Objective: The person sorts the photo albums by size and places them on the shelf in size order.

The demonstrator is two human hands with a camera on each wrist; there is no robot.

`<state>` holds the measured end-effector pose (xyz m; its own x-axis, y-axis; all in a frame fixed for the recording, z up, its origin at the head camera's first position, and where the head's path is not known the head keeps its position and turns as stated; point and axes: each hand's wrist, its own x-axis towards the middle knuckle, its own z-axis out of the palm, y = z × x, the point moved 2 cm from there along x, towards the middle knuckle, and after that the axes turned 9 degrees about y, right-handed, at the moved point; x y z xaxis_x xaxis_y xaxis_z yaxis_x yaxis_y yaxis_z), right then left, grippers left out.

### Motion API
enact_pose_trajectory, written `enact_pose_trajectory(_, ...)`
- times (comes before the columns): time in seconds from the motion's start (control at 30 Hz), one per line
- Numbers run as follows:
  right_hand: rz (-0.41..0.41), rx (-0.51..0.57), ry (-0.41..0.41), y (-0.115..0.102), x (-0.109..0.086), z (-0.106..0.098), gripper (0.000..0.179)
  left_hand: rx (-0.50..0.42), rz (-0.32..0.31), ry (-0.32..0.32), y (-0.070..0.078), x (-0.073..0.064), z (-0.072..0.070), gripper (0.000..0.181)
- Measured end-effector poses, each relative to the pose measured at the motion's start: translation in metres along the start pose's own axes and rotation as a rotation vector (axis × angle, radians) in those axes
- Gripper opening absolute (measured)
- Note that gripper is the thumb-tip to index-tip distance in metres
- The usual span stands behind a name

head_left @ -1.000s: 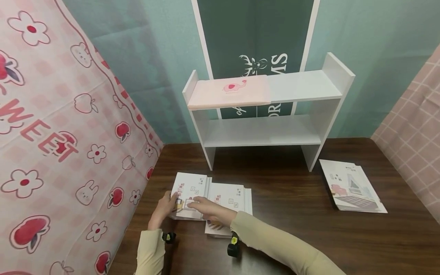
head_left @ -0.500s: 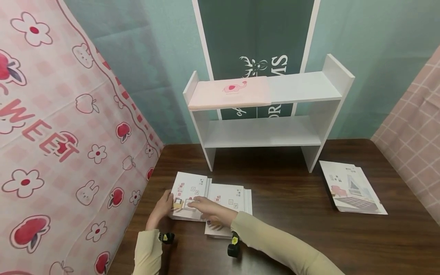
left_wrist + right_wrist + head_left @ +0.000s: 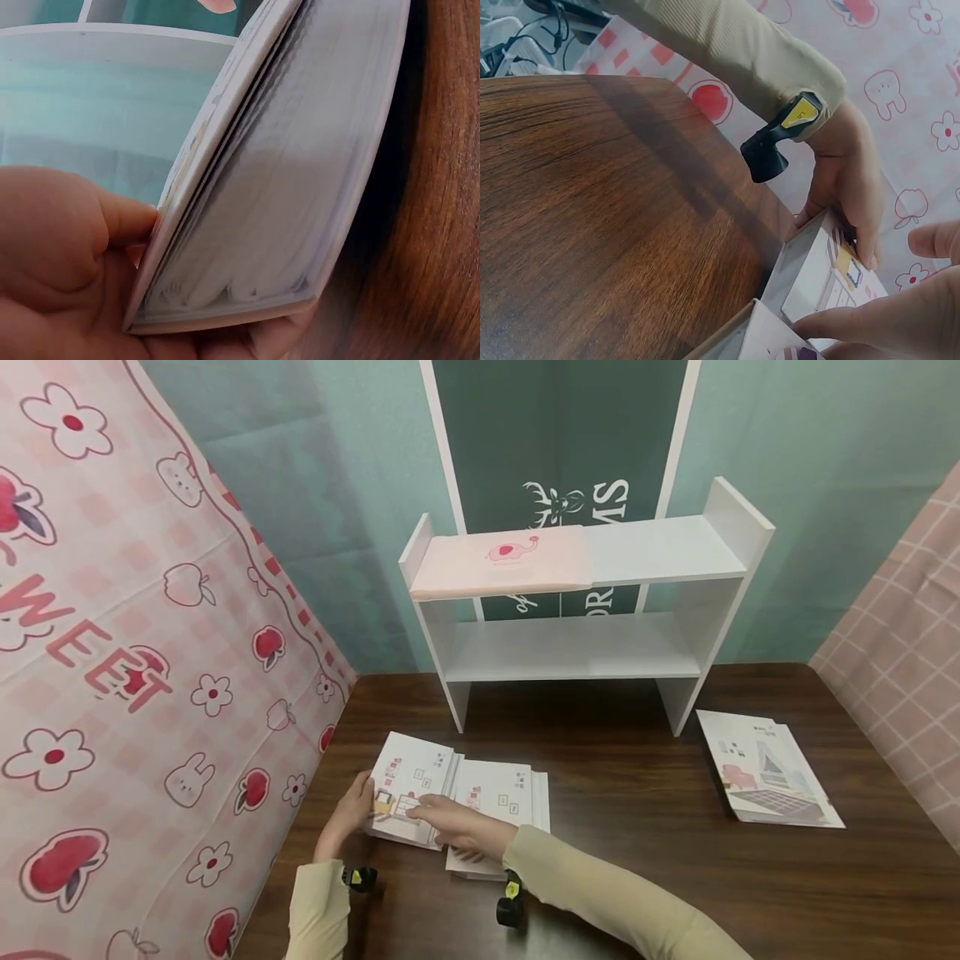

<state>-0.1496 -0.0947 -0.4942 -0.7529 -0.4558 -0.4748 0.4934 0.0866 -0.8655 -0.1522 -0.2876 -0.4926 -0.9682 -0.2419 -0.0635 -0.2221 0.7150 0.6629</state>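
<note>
Left of lower centre in the head view, the white book stack (image 3: 397, 772) lies between both hands, long axis running up-frame. The left hand (image 3: 351, 810) grips its left edge; the right hand (image 3: 468, 828) touches its lower right, closure unclear.

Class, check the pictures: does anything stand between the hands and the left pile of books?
Nothing visible does. The left hand grips the left pile at its left side; the right hand is at its right side, above the right pile, which blocks neither.
</note>
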Motion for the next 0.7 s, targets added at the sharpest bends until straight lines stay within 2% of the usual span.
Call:
enact_pose_trajectory(0.17,0.001,0.008,0.003,-0.0001,-0.0012,0.0000,0.064,0.005,0.007,-0.003,-0.0010,0.0015,0.0006,0.040)
enact_pose_trajectory(0.43,-0.008,0.003,0.012,-0.0027,-0.0043,-0.0001,0.065,-0.020,-0.008,-0.053,-0.0011,0.0023,-0.0014,0.044)
enact_pose_trajectory(0.7,-0.015,-0.042,0.027,-0.0059,-0.0077,-0.0022,0.061,-0.032,0.007,-0.045,-0.0055,0.0077,-0.0002,0.042)
